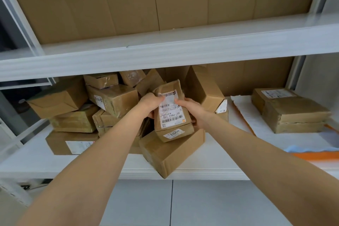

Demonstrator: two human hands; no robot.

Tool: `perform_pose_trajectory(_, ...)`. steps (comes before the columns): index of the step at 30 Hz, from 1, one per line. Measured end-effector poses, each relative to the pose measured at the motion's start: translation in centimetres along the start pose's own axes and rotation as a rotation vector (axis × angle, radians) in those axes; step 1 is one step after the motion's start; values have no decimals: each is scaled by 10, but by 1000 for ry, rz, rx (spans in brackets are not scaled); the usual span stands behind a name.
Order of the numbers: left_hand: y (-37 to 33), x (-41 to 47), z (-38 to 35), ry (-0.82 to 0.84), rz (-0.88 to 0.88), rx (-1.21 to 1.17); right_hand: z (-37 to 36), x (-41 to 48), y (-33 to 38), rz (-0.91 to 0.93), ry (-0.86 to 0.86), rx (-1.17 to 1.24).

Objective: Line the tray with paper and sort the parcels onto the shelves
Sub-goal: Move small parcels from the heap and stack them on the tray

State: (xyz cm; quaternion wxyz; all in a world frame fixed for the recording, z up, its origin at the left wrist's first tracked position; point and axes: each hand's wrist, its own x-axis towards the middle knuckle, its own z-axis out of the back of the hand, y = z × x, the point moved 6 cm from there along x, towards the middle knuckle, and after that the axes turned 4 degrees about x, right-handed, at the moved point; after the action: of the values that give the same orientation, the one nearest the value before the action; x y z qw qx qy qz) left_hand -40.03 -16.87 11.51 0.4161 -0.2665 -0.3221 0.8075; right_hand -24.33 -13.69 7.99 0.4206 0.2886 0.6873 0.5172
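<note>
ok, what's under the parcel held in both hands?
A larger brown box lies beneath the parcel, tilted, one corner at the shelf front edge. Whether they touch is unclear. The parcel, left hand and right hand cover part of the pile behind.

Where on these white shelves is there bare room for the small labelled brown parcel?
The upper white shelf is bare along its length. On the lower white shelf, free patches lie front-left of the heaped brown cardboard parcels and between that heap and the white paper sheet. The heap is crowded.
</note>
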Motion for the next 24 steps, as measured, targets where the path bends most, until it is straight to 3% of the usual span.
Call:
perform_pose_trajectory(5, -8, 0, 10, -123, -81, 80, 4, -9, 14, 86, 6, -31)
perform_pose_trajectory(7, -13, -1, 12, -146, -93, -22, 6, -11, 21, 139, -13, -5)
perform_pose_trajectory(11, -32, -4, 1, 45, -43, -396, 17, -16, 37, 157, -117, 118)
perform_pose_trajectory(16, -52, -11, -9, 303, -62, -453, 42, -19, 55, 182, -197, 119)
perform_pose_trajectory(24, -102, -19, -35, 272, -121, -421, 95, -30, 74, 217, -289, 150)
